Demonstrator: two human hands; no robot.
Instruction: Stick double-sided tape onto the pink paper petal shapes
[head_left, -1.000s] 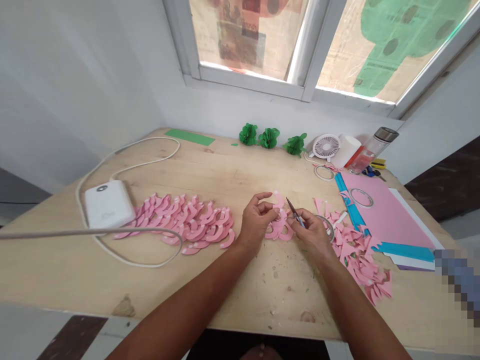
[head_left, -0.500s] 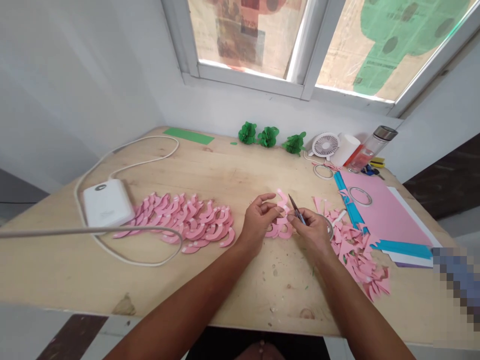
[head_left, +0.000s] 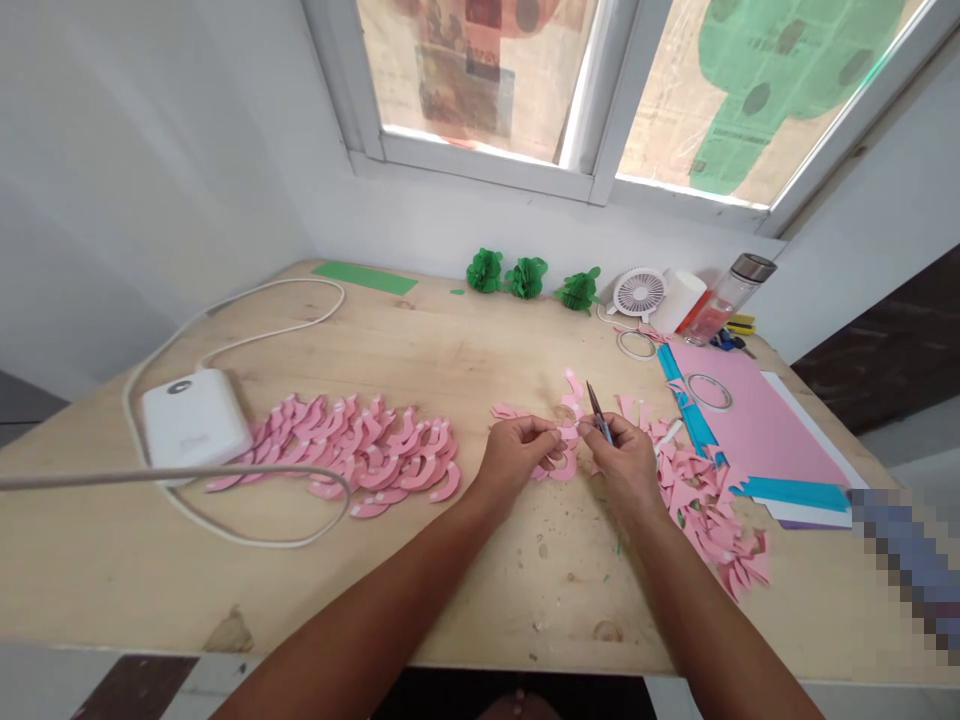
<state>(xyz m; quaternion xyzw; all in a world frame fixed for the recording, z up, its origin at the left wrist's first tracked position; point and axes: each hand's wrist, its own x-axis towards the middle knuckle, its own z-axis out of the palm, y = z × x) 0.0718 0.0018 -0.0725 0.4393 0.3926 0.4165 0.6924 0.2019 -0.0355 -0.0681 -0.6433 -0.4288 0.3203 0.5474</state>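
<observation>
My left hand (head_left: 514, 455) pinches a small pink curved paper piece (head_left: 568, 434) between thumb and fingertips, above the table. My right hand (head_left: 626, 455) meets it at the piece's right edge, its fingers closed around a pair of scissors (head_left: 596, 408) whose dark, pointed blades stick up past the knuckles. Several pink cutouts (head_left: 564, 466) lie under and behind the fingertips, one reaching away toward the wall. To the left, a large spread of overlapping pink arcs (head_left: 390, 465) carries small white patches. The fingertips partly hide the held piece.
Pink scraps (head_left: 712, 510) lie right of my right forearm. A white power bank (head_left: 191, 415) with a looping cable sits left. Along the back stand green paper balls (head_left: 527, 278), a small fan (head_left: 639, 292) and a glass bottle (head_left: 724, 305). Pink sheets (head_left: 765, 420) lie at right.
My fingertips have drawn together on the pink paper piece, and the left fingers have curled in. The scissors stand a little more upright. The whole view has shifted slightly.
</observation>
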